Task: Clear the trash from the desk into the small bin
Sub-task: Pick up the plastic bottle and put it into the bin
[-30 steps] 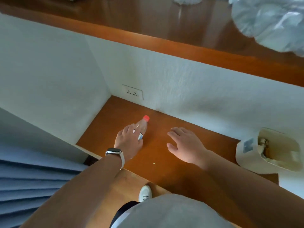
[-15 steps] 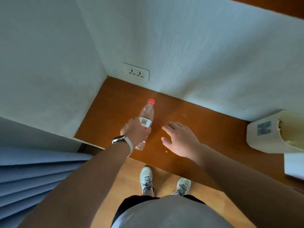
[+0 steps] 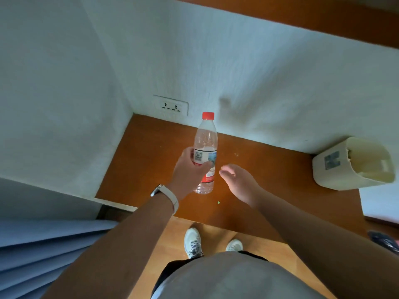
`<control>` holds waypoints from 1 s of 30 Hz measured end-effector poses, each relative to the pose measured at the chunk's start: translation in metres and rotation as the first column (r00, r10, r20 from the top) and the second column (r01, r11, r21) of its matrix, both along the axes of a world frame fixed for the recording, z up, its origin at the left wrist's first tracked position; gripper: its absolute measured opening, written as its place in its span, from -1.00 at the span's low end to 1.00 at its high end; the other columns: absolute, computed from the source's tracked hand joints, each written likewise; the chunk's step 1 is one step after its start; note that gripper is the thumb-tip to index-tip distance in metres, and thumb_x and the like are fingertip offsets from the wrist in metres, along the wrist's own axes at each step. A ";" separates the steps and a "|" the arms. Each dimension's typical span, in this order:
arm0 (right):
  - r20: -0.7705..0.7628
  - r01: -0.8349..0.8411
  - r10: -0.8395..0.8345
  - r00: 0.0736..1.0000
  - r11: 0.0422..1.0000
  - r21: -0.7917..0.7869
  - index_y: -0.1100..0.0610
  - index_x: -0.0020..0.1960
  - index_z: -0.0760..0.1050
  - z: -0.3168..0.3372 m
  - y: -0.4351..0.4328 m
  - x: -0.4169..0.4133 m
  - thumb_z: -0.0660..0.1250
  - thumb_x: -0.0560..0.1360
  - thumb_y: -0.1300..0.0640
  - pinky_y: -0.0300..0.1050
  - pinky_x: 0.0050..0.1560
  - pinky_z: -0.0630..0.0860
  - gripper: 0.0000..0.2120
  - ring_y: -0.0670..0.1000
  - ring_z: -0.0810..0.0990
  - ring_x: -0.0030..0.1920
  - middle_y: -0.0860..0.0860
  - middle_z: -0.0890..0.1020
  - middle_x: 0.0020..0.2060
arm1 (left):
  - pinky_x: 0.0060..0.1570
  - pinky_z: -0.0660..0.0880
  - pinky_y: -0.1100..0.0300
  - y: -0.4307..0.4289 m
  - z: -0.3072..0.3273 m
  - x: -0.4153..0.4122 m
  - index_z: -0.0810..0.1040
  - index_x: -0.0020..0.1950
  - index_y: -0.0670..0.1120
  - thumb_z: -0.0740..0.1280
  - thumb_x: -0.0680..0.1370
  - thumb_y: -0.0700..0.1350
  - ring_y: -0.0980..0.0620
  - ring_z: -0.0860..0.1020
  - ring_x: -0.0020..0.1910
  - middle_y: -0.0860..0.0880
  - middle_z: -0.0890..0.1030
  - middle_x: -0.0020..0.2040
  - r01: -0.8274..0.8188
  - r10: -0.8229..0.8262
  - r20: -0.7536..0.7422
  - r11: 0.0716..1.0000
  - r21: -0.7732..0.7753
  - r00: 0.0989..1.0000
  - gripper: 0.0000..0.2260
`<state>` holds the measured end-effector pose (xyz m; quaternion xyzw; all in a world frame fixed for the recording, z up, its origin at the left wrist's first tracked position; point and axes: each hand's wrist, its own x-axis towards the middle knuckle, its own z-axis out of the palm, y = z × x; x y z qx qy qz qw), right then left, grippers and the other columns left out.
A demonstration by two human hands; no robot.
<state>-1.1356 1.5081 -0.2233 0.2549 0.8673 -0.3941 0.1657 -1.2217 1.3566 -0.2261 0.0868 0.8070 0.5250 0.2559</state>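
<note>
My left hand [image 3: 190,169] grips a clear plastic bottle [image 3: 205,143] with a red cap and a red-and-white label, held up above the brown floor in the wall corner. My right hand [image 3: 239,182] hovers just right of the bottle, fingers apart, holding nothing. The small cream bin [image 3: 330,169] stands against the wall at the right, its opening facing me, well apart from both hands.
A wall socket [image 3: 171,107] sits low on the wall behind the bottle. Blue fabric folds [image 3: 43,244] fill the lower left. The desk edge [image 3: 323,20] runs across the top right. My white shoes [image 3: 193,242] stand on lighter wood flooring.
My left hand closed on the bottle lying on the floor and lifted it upward. My right hand stayed beside it. The view tilted down, then back up.
</note>
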 end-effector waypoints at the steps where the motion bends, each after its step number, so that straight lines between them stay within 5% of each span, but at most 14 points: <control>1: 0.013 0.085 -0.085 0.996 0.993 -0.077 0.08 0.33 0.45 0.003 0.002 0.002 0.15 0.64 -0.04 -0.11 0.26 0.41 -0.65 0.04 0.50 0.27 0.04 0.54 0.28 | -0.19 0.53 0.33 0.005 0.005 0.002 0.36 0.31 0.04 0.43 0.52 -0.04 0.16 0.56 0.00 0.12 0.53 0.07 0.003 -0.003 0.008 0.999 0.044 1.000 -0.58; 5: 0.123 0.383 -0.363 0.923 0.860 -0.336 0.09 0.30 0.41 0.017 0.013 0.011 0.18 0.63 -0.04 0.04 0.23 0.51 -0.69 0.03 0.55 0.17 0.04 0.56 0.20 | -0.27 0.52 0.40 0.026 0.018 0.009 0.37 0.32 0.03 0.42 0.54 -0.13 0.17 0.56 0.00 0.13 0.54 0.07 0.041 -0.047 0.037 0.985 0.165 0.998 -0.60; 10: 0.123 0.476 -0.481 0.868 0.736 -0.482 0.07 0.16 0.49 0.027 0.035 0.036 0.22 0.61 0.00 0.09 0.20 0.51 -0.79 0.10 0.57 0.16 0.09 0.58 0.20 | -0.02 0.61 0.23 0.056 0.030 0.024 0.36 0.37 0.02 0.44 0.53 -0.12 0.07 0.57 0.11 0.06 0.56 0.16 0.147 -0.156 0.031 0.969 0.196 0.987 -0.54; 12: 0.098 0.435 -0.446 0.890 0.764 -0.476 0.07 0.21 0.48 0.028 0.047 0.048 0.27 0.60 0.05 0.14 0.24 0.50 -0.79 0.10 0.56 0.20 0.03 0.56 0.21 | 0.05 0.62 0.16 0.071 0.034 0.031 0.36 0.39 0.03 0.45 0.52 -0.10 0.07 0.57 0.12 0.06 0.56 0.18 0.182 -0.190 0.022 0.965 0.190 0.982 -0.51; 14: 0.118 0.429 -0.425 0.897 0.779 -0.458 0.06 0.29 0.39 0.031 0.058 0.056 0.30 0.59 0.14 0.06 0.19 0.54 -0.72 0.05 0.55 0.18 -0.03 0.51 0.16 | 0.01 0.61 0.19 0.086 0.039 0.037 0.37 0.39 0.04 0.47 0.51 -0.09 0.10 0.58 0.10 0.08 0.56 0.17 0.217 -0.221 0.002 0.960 0.175 0.975 -0.50; 20: 0.153 0.549 -0.577 0.802 0.612 -0.570 0.04 0.26 0.43 0.034 0.108 0.088 0.32 0.58 0.06 -0.18 -0.20 0.62 -0.74 -0.10 0.62 -0.04 0.00 0.59 0.11 | 0.08 0.62 0.12 0.140 0.055 0.064 0.37 0.41 0.04 0.48 0.50 -0.11 0.10 0.58 0.13 0.07 0.57 0.19 0.300 -0.302 -0.014 0.938 0.172 0.953 -0.47; 24: 0.146 0.586 -0.662 0.735 0.511 -0.629 0.00 0.09 0.47 0.048 0.148 0.119 0.30 0.57 0.01 0.02 0.13 0.58 -0.88 -0.02 0.62 0.05 0.07 0.59 0.13 | 0.05 0.61 0.15 0.186 0.069 0.091 0.38 0.38 0.01 0.48 0.50 -0.03 0.09 0.58 0.12 0.06 0.58 0.17 0.327 -0.323 -0.049 0.930 0.168 0.945 -0.50; 27: 0.104 0.562 -0.645 0.757 0.562 -0.607 -0.01 -0.06 0.45 0.067 0.185 0.144 0.26 0.59 0.01 0.01 0.20 0.52 -0.92 0.13 0.55 0.23 0.07 0.55 0.17 | -0.04 0.59 0.22 0.229 0.083 0.114 0.40 0.34 -0.01 0.45 0.53 -0.02 0.11 0.58 0.08 0.08 0.58 0.12 0.324 -0.317 -0.067 0.935 0.148 0.946 -0.57; 30: 0.053 0.553 -0.654 0.755 0.591 -0.587 0.07 -0.02 0.49 0.077 0.228 0.168 0.23 0.61 0.05 0.06 0.20 0.50 -0.88 0.07 0.61 0.05 0.14 0.59 0.08 | -0.06 0.59 0.22 0.273 0.095 0.138 0.41 0.31 -0.01 0.42 0.55 -0.04 0.09 0.59 0.08 0.07 0.58 0.12 0.321 -0.310 -0.089 0.935 0.148 0.946 -0.62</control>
